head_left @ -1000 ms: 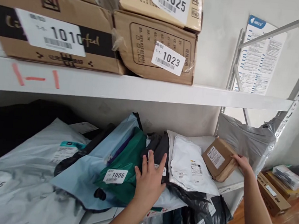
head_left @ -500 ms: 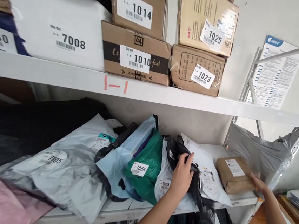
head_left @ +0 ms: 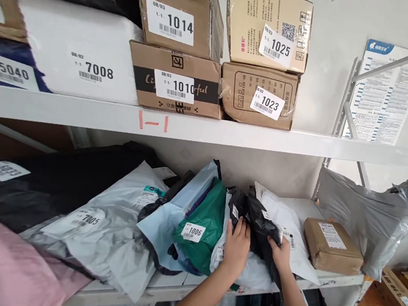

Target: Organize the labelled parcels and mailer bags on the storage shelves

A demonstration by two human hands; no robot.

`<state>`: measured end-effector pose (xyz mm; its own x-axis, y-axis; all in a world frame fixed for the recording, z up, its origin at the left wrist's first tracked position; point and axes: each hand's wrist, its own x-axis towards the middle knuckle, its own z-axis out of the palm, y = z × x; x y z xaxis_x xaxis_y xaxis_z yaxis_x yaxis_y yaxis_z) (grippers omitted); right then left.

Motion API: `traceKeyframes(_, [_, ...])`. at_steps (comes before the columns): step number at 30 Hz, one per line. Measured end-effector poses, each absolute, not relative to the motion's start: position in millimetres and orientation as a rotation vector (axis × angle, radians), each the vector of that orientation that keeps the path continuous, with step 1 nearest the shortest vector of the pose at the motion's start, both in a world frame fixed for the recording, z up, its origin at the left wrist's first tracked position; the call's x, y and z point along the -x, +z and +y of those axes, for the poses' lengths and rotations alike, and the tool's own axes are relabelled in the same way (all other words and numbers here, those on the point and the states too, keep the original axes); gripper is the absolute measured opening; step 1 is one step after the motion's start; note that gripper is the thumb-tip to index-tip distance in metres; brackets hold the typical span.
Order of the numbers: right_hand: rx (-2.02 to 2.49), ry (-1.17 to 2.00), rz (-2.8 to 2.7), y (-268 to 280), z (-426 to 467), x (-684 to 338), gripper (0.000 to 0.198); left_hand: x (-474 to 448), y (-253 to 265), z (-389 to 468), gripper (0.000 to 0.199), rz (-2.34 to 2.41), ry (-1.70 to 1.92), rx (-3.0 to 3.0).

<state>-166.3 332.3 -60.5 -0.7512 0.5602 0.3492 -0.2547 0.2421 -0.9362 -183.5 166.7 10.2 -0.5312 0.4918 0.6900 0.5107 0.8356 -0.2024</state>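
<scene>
My left hand [head_left: 237, 245] lies with fingers stretched out against a small black plastic parcel [head_left: 240, 200] on the middle shelf. Close by, my right hand [head_left: 281, 254] pinches the edge of a second black mailing bag [head_left: 262, 221], which slants down over the shelf's front. Under and left of my left hand is a whitish mailing bag [head_left: 255, 273]. A green parcel [head_left: 207, 208] labelled 1006 lies further left. To the right of the black bag rests a white mailing bag [head_left: 299, 244], partly behind my right hand.
A brown paper parcel [head_left: 331, 254] sits at the right end, before grey plastic sheeting [head_left: 364, 207]. Leftward lie a grey bag [head_left: 116, 241] labelled 7005 and a pink one [head_left: 9, 259]. Above, the upper shelf's white beam [head_left: 206, 133] carries labelled boxes [head_left: 174, 90].
My right hand has moved left from the brown parcel to the black mailing bag. My left hand has shifted slightly left and down. The view has turned a little.
</scene>
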Motion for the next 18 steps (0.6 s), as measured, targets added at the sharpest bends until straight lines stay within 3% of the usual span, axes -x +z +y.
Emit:
traceKeyframes(7, [0.07,1.834,-1.795,-41,368,178,0.028,188,29,163,0.039,-2.08,0.127,1.018])
traceKeyframes(12, [-0.127,1.996,-2.057,-55,388,172,0.035,146,-26,145,0.017,-2.178,0.195,1.247])
traceKeyframes(15, [-0.513,2.083,-2.158,-58,397,163,0.057,141,-61,135,0.044,-2.357,0.19,1.196])
traceKeyframes(18, [-0.516,1.969,-2.074,-63,416,156,0.075,149,-75,132,0.047,-2.412,0.176,1.159])
